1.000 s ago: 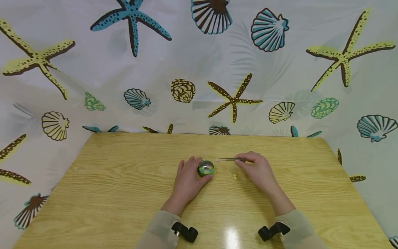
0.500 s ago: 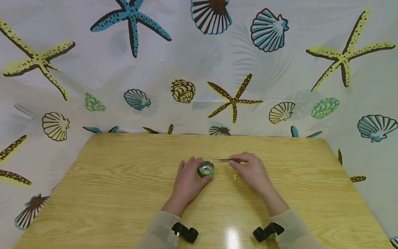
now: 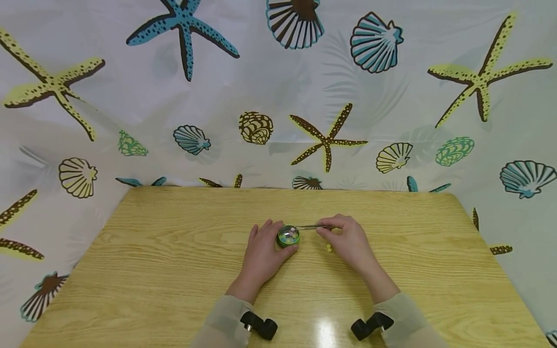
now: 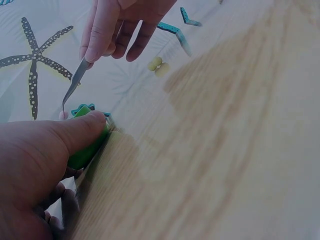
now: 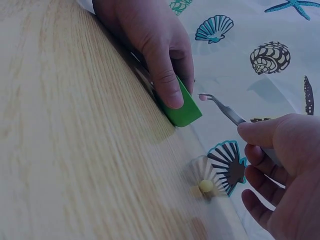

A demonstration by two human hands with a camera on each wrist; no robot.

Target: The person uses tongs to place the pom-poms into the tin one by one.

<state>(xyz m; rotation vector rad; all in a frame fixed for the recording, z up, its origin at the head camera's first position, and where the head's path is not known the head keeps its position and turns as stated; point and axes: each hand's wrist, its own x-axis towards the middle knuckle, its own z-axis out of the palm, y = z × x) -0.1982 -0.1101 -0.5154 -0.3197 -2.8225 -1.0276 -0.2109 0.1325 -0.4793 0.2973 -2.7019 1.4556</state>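
Note:
My left hand (image 3: 263, 253) holds a small round green container (image 3: 287, 245), its fingers and thumb around the wall. Inside it, in the head view, lie several small coloured pieces, too small to tell apart. My right hand (image 3: 348, 242) pinches a pair of metal tweezers (image 3: 310, 226) with a bent tip. Between the tips sits a small pale pink bead (image 5: 202, 98), over the far side of the container's opening in the head view. Two small yellow balls (image 3: 329, 248) rest on the table, left of my right wrist.
The wood-grain table (image 3: 174, 270) spreads around both hands. Behind it hangs a pale cloth (image 3: 278, 87) printed with starfish and shells. A black camera mount (image 3: 259, 325) is strapped to each sleeve.
My right hand has moved left, bringing the tweezers and pink bead from beside the container to over its opening. The left hand and container have stayed put.

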